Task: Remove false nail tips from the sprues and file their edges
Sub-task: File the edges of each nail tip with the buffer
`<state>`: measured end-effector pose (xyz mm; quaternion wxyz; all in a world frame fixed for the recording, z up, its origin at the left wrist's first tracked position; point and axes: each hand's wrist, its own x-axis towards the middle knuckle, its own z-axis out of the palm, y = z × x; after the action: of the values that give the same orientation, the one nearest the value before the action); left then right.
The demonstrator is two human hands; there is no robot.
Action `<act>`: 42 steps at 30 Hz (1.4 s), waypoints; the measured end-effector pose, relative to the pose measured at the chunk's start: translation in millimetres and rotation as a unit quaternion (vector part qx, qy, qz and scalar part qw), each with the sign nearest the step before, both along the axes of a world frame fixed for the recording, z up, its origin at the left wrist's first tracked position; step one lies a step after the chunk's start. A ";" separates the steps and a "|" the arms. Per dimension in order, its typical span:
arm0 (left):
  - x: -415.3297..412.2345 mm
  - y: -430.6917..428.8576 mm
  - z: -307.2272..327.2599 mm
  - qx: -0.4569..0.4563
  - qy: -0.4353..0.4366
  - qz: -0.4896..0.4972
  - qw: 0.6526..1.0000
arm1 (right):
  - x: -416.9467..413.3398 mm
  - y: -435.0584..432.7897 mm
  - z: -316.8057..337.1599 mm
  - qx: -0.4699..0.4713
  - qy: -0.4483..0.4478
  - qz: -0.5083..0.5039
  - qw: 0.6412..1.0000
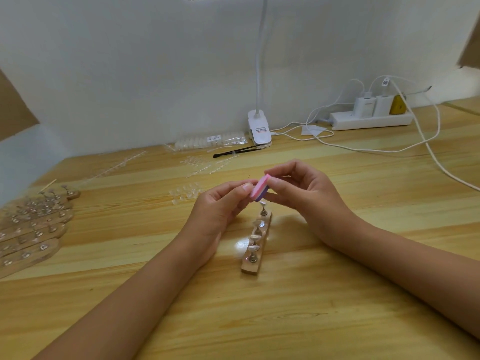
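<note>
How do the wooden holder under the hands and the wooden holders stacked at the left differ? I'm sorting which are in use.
The single wooden holder lies alone at the table's middle, end-on to the camera, just below both hands; the stacked wooden holders overlap in a fanned pile near the left edge. The single one is a straight bar; the stacked ones have rounded ends. Both kinds carry small metal stands with clear nail tips.
</note>
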<state>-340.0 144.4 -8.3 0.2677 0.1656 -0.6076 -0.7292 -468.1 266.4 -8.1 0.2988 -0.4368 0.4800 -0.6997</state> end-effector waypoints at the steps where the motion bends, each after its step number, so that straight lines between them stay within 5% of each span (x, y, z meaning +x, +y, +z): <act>1: -0.2 0.1 -0.1 0.000 -0.003 0.000 1.000 | 0.1 0.5 -0.1 0.007 0.005 0.013 1.000; 13: -0.9 -0.9 -1.0 0.035 -0.009 0.016 0.999 | -2.2 -1.8 -2.4 -0.010 -0.010 -0.017 1.000; 17: -1.7 -1.4 -2.0 0.029 -0.019 0.016 0.999 | 0.5 -2.7 -5.6 0.029 0.027 0.053 0.998; 21: -2.4 -2.8 -2.5 0.047 -0.012 0.027 0.998 | -6.5 -3.2 -3.5 0.019 0.010 -0.058 0.998; 26: -1.9 -1.8 -1.4 0.067 0.004 0.032 0.997 | 0.0 -0.9 -6.2 0.070 0.056 -0.025 0.996; 31: 1.4 -1.9 1.5 0.068 0.011 0.045 0.997 | -13.6 0.0 -2.3 0.053 0.043 -0.111 0.992; 38: 16.4 -13.1 13.4 -0.175 -0.087 -0.004 0.981 | -27.6 7.7 -2.0 0.111 0.080 -0.109 0.984; 42: 19.3 -15.3 18.8 -0.216 -0.170 -0.033 0.961 | -30.4 8.4 -0.9 0.147 0.084 -0.101 0.980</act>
<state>-320.7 129.1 10.5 0.1653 0.2052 -0.7926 -0.5498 -498.5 274.8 -9.0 0.2462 -0.3943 0.6427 -0.6090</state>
